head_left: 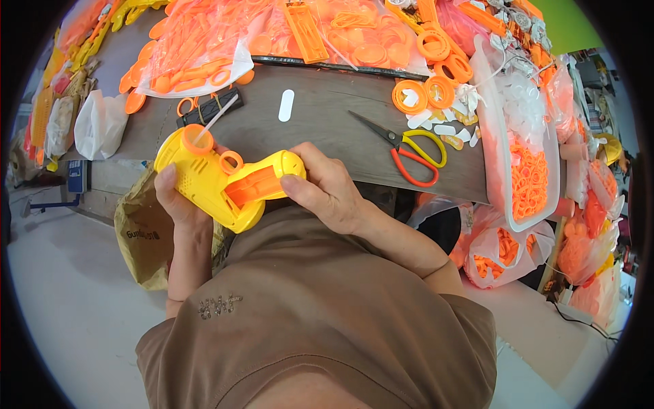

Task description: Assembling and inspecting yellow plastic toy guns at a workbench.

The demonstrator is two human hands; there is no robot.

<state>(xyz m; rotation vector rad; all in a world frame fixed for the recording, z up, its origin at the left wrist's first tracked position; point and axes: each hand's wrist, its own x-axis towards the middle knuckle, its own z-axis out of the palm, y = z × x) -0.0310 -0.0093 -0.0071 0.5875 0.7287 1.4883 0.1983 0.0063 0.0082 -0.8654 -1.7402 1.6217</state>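
Observation:
A yellow plastic toy body (199,178), shaped like a hair dryer or toy gun, is held in front of my chest, above the table's near edge. My left hand (182,199) grips its wide end, thumb on the yellow side and the other fingers mostly hidden behind. My right hand (328,183) is closed around the narrower handle end, thumb pressing near the orange open compartment (255,185). One orange ring (231,161) sits on the toy's upper side. Another orange round part (196,138) is at its wide end, with a thin white stick (221,114) sticking out.
Red-and-yellow-handled scissors (402,142) lie on the right of the table, below orange rings (409,97). Farther back is a plastic bag of orange parts (197,58). A white bin (485,123) holds small orange pieces at right. An open brown bag (139,235) stands below left.

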